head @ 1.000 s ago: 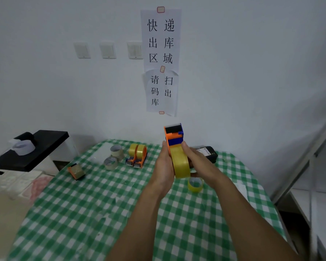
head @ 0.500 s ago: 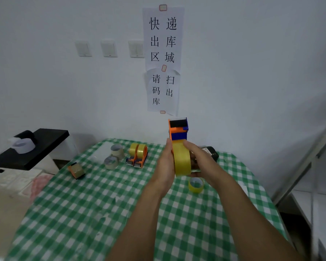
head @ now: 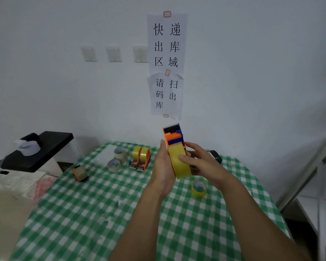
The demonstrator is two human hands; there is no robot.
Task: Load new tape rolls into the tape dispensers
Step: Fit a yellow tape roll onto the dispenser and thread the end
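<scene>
An orange and blue tape dispenser (head: 172, 135) with a yellow tape roll (head: 179, 162) in it is held upright above the table. My left hand (head: 163, 166) grips its left side, thumb up along the roll. My right hand (head: 199, 162) holds the right side, with its thumb pressing on the roll's face. Two loaded orange dispensers (head: 140, 157) stand side by side at the back of the table. A loose yellow roll (head: 199, 188) lies below my right hand. Two clear rolls (head: 117, 160) sit left of the loaded dispensers.
The table has a green and white checked cloth (head: 94, 213). A small orange dispenser (head: 80, 173) lies near its left edge. A black device (head: 215, 156) is partly hidden behind my right hand. A black-topped stand (head: 45, 149) is at the left, a metal rack (head: 309, 166) at the right.
The dispenser has tilted slightly to the left at its top. My right thumb has slid down from the roll's top onto its face.
</scene>
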